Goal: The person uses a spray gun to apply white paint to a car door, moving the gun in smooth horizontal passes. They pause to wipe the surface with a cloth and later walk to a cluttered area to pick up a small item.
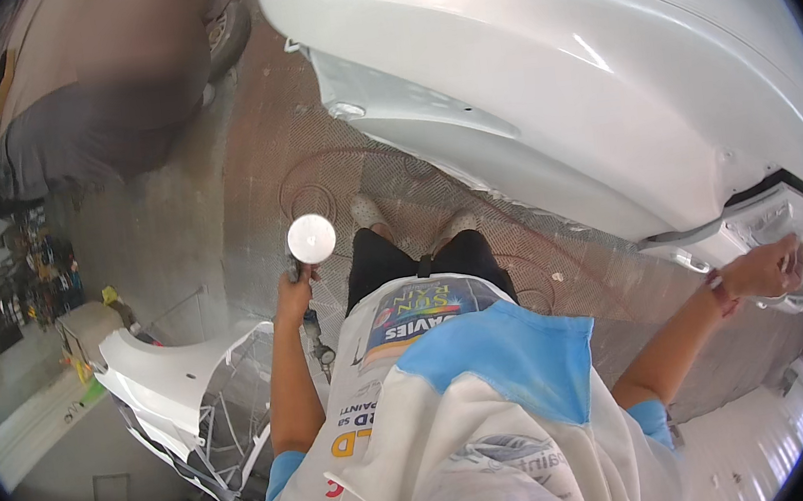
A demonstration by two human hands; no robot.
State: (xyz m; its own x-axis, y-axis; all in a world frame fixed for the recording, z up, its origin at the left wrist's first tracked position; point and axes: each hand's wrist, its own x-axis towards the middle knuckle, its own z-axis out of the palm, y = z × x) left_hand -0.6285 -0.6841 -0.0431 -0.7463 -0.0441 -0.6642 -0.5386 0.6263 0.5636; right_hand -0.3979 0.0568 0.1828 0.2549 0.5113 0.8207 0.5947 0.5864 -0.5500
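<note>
Our left hand (293,291) is clamped on a spray gun (310,260), its round white cup lid facing up, held low at our left side above the floor. Our right hand (770,267) rests flat on the white car body (549,69), fingers spread. A white fender (175,372) sits on a stand at our left; a hose (334,165) loops across the floor.
</note>
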